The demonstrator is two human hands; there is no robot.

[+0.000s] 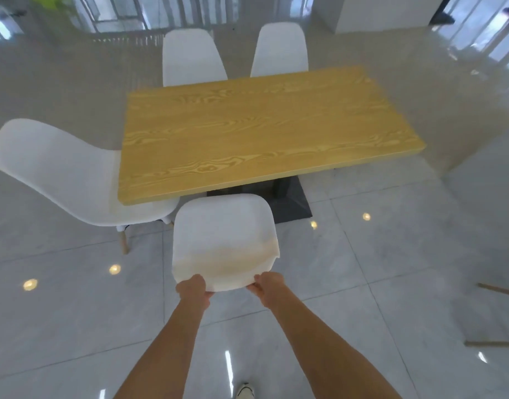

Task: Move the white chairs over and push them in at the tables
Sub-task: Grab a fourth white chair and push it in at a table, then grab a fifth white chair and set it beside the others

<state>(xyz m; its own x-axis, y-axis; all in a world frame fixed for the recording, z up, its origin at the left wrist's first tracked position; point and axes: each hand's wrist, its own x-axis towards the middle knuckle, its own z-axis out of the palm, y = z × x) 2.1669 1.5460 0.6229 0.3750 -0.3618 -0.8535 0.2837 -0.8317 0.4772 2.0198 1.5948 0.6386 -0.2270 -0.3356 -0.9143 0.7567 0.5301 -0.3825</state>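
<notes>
The scene is brightly and evenly lit. Small ceiling-lamp glints are mirrored on the glossy floor tiles, left and right of the fingers. Daylight is blown out at the far windows. Edges are bent by wide-angle distortion; slight softness is seen throughout.

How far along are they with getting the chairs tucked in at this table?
The two far chairs look pushed in at the wooden table. The near-left chair sits angled, only partly under. The left hand and right hand grip the backrest of the held chair, its seat just short of the table's edge. Left: push it in and straighten the angled one.
</notes>
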